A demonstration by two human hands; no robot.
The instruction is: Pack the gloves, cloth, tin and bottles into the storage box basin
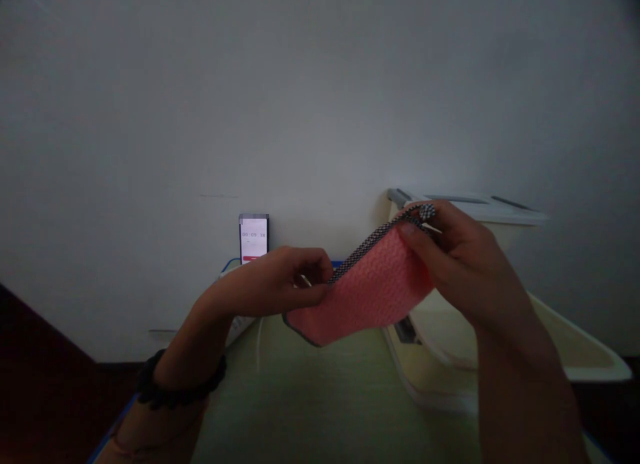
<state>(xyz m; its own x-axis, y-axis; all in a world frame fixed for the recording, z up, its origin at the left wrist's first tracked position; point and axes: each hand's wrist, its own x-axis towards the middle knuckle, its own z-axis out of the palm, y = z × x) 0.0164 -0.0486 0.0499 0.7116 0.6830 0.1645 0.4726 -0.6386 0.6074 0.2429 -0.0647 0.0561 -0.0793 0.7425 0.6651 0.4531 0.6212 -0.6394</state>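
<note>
A pink textured cloth (367, 294) with a black-and-white checked edge hangs between my two hands above the table. My left hand (287, 281) pinches its lower left end along the checked edge. Higher up, at the cloth's right end, my right hand (455, 251) grips the upper corner, where a small checked loop or knot (427, 213) sticks out near the fingers. The cloth slopes from upper right down to lower left, its bottom edge hanging loose. Part of each end is hidden behind the fingers.
A phone (254, 239) showing a running timer stands upright against the wall, behind my left hand. On the right is a cream plastic container (565, 341) with a white and grey lid (475, 207) raised behind it. Below lies a pale green tabletop (300, 397).
</note>
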